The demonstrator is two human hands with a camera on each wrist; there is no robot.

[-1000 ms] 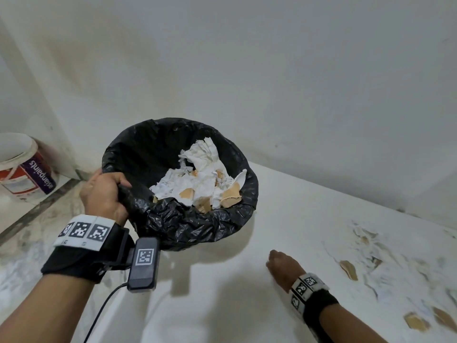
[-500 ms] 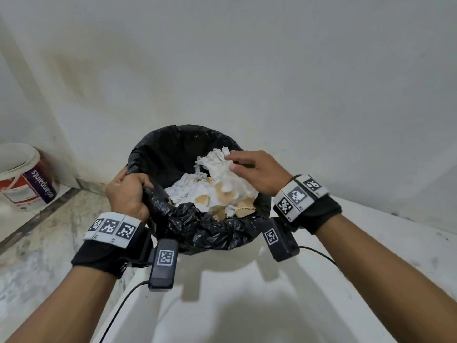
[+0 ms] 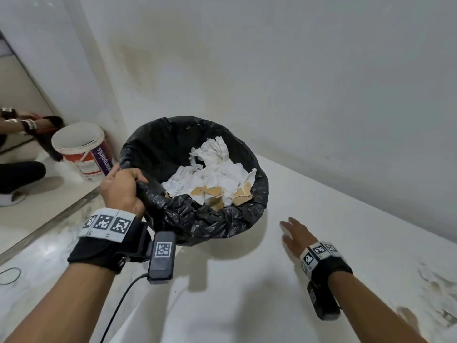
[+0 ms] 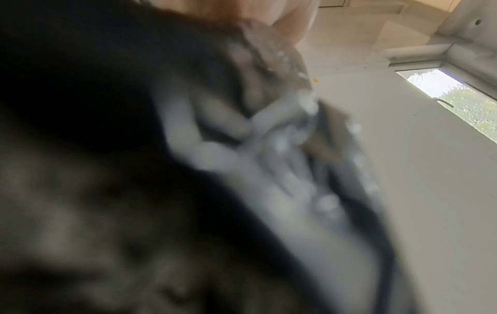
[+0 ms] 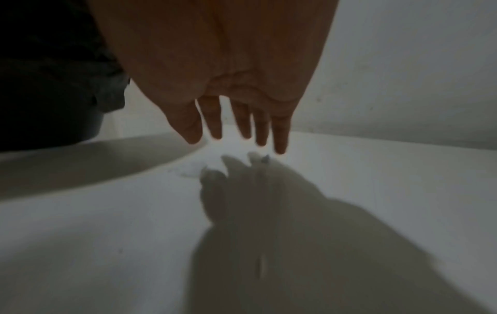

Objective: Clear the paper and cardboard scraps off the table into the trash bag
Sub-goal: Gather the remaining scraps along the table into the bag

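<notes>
A black trash bag (image 3: pixel 173 144) is held open beside the white table (image 3: pixel 247 305). White paper scraps (image 3: pixel 215 167) and brown cardboard scraps (image 3: pixel 210 191) fill it. My left hand (image 3: pixel 123 189) grips the bag's near rim; the left wrist view shows only blurred black plastic (image 4: pixel 80 106). My right hand (image 3: pixel 294 232) hovers just above the table to the right of the bag, fingers straight and spread, holding nothing; the right wrist view shows the same hand (image 5: pixel 242 127) over a small white scrap (image 5: pixel 196 170). More scraps (image 3: pixel 435 290) lie blurred at the table's right edge.
A white wall (image 3: pixel 296 82) rises behind the table. On the floor to the left stands a white paint bucket (image 3: pixel 81 149). Another person (image 3: pixel 22 149) crouches at the far left. A black cable (image 3: pixel 118 310) hangs from my left wrist camera.
My right hand has left the bag, where it dropped scraps, and moved down right to just above the table, now spread flat. The left hand still grips the rim.
</notes>
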